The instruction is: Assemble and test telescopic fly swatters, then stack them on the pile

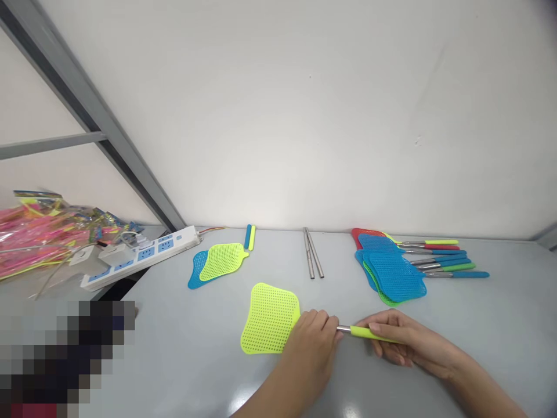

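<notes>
A yellow-green fly swatter (270,319) lies across the front of the table, its perforated head to the left. My left hand (314,342) is closed round the neck, where the head meets the metal rod, and hides that joint. Between my hands a short length of silver rod shows. On the right, my right hand (402,337) grips the yellow-green handle sleeve (363,332), thumb along its top. Farther back lie two loose swatter heads, a yellow-green one (223,261) over a blue one (196,270), with a blue sleeve (248,237) and a yellow-green sleeve (252,238).
Metal rods (310,255) lie at the back middle. A pile of swatters with handles (394,276) in blue, red, green and yellow is at back right. At left are a power strip (185,238) with plugs and bagged pink items (43,229). A wall (313,116) stands behind.
</notes>
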Tool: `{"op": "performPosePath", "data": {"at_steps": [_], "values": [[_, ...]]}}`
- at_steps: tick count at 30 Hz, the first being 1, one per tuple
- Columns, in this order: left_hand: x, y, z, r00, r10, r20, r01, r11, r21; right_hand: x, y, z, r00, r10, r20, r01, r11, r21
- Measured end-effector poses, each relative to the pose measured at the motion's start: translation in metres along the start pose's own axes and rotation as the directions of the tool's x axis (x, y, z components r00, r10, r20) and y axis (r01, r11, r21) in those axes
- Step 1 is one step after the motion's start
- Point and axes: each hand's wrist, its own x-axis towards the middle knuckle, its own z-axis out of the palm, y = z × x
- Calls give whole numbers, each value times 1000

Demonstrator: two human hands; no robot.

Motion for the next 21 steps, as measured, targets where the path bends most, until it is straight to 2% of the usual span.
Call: {"op": "performPosePath", "data": {"at_steps": [7,11,16,21], "values": [[1,-8,-1,996,23,-88,-27,999,-44,-1,0,-5,997,-14,-74,14,1000,8],[0,-13,-1,986,21,-163,-22,1000,-6,-3,-1,-7,992,-12,-127,10,1000,-20],[1,-22,-8,980,34,-196,-29,999,30,-6,-3,-16,975,17,-222,-22,1000,-19],[3,-28,-12,976,48,-212,-36,998,60,-11,-6,-22,978,-36,-205,22,997,-70]]}}
